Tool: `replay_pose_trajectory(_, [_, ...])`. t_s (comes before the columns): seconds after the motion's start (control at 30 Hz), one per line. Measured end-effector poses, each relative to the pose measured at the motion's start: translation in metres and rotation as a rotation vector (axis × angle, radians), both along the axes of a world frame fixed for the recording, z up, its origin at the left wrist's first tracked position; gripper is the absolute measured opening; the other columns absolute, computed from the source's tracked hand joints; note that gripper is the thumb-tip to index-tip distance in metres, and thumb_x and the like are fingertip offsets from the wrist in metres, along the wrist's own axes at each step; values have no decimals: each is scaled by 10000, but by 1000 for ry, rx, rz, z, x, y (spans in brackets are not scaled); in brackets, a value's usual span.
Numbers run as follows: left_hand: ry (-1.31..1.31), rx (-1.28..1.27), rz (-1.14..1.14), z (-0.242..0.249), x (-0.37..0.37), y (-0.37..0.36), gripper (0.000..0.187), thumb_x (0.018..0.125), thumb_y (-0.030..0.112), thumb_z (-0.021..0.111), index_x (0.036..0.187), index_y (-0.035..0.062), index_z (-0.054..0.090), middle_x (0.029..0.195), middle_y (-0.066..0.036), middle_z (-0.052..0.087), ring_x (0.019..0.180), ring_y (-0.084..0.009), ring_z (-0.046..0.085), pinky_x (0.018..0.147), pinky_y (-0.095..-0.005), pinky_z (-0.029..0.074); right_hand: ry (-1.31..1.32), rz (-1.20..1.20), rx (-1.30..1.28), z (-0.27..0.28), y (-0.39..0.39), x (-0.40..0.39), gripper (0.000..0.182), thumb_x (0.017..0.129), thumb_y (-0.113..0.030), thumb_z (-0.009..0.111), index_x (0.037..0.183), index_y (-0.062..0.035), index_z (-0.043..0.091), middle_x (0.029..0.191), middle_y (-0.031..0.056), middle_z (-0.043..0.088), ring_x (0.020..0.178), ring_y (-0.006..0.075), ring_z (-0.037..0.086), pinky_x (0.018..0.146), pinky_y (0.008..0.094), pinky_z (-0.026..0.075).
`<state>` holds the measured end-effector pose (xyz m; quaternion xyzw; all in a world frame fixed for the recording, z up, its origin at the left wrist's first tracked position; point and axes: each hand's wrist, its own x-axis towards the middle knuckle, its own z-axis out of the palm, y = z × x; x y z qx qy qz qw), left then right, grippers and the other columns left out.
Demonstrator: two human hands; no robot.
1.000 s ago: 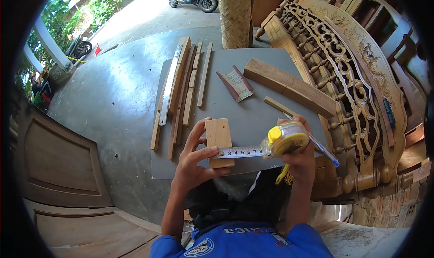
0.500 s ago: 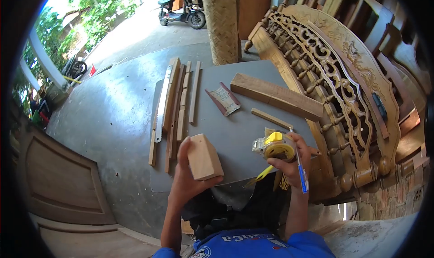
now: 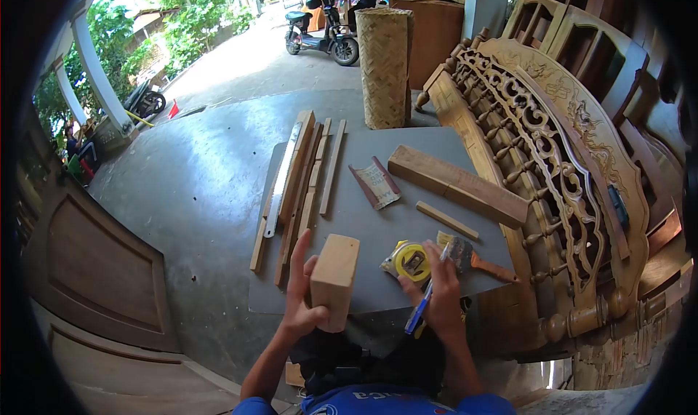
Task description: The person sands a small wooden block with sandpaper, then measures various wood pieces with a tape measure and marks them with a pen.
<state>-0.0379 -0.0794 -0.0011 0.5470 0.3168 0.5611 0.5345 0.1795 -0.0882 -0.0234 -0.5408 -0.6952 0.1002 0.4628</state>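
My left hand [image 3: 300, 296] grips a short pale wooden block [image 3: 335, 279], held upright above the near edge of the grey board [image 3: 378, 218]. My right hand [image 3: 438, 293] holds a blue pen [image 3: 422, 309] between its fingers and rests against the yellow tape measure [image 3: 411, 261], which lies flat on the board with its tape retracted.
On the board lie several thin wood strips and a hand saw [image 3: 283, 176] at the left, a folded sandpaper sheet [image 3: 374, 183], a thick plank [image 3: 458, 185], a small stick [image 3: 446, 220] and a brush [image 3: 476, 258]. A carved wooden bench back [image 3: 560, 153] stands right; a woven basket [image 3: 384, 66] stands behind.
The tape was stretched over the block, then retracted. My right hand lowered the tape measure onto the board. My left hand lifted and turned the block upright.
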Motion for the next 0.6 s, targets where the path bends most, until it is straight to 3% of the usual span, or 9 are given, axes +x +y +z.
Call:
replay_pose_trajectory(0.03, [-95, -58, -12, 12, 3, 3, 1173, 534, 503, 781, 1404, 59, 132, 1239, -126, 431, 1100, -199, 467, 896, -325, 390, -75, -16, 24, -1, 0, -1, 587, 745, -247, 691, 1188, 48, 445, 1168, 256, 482, 1115, 391, 457, 948, 461, 356])
replay_pose_trajectory(0.07, [-64, -20, -9, 18, 5, 12, 1073, 600, 532, 724, 1388, 36, 191, 1218, -120, 449, 1089, -190, 469, 885, -324, 399, -149, -28, 44, -1, 0, -1, 586, 745, -264, 689, 1181, 49, 451, 1171, 251, 484, 1129, 385, 451, 965, 471, 335])
replay_pose_trajectory(0.17, [141, -90, -164, 68, 20, 56, 977, 634, 491, 712, 1367, 33, 257, 1213, -135, 462, 1082, -194, 480, 884, -324, 405, -216, -38, 63, -4, -1, -3, 558, 750, -295, 679, 1167, 15, 475, 1194, 247, 472, 1161, 381, 431, 993, 515, 280])
replay_pose_trajectory(0.3, [701, 233, -51, 103, 73, 156, 918, 602, 441, 736, 1316, 14, 349, 1103, -163, 533, 1006, -236, 530, 860, -346, 428, -125, 19, 110, -6, 1, 1, 510, 783, -288, 649, 1164, 11, 487, 1161, 293, 479, 1136, 414, 447, 980, 495, 318])
replay_pose_trajectory(0.43, [1151, 583, 33, 89, 135, 244, 856, 518, 447, 773, 1216, 46, 481, 1102, -180, 525, 1043, -311, 517, 915, -387, 400, -81, 35, 142, -7, 0, 4, 493, 774, -278, 663, 1145, 9, 510, 1133, 277, 508, 1109, 399, 479, 962, 476, 355])
replay_pose_trajectory(0.6, [1244, 694, 122, 63, 168, 283, 796, 481, 418, 793, 1142, 60, 531, 1100, -190, 538, 1021, -329, 530, 879, -404, 428, 5, 84, 119, -7, 1, 11, 484, 733, -223, 708, 1120, -11, 507, 1129, 231, 537, 1131, 383, 469, 988, 461, 332])
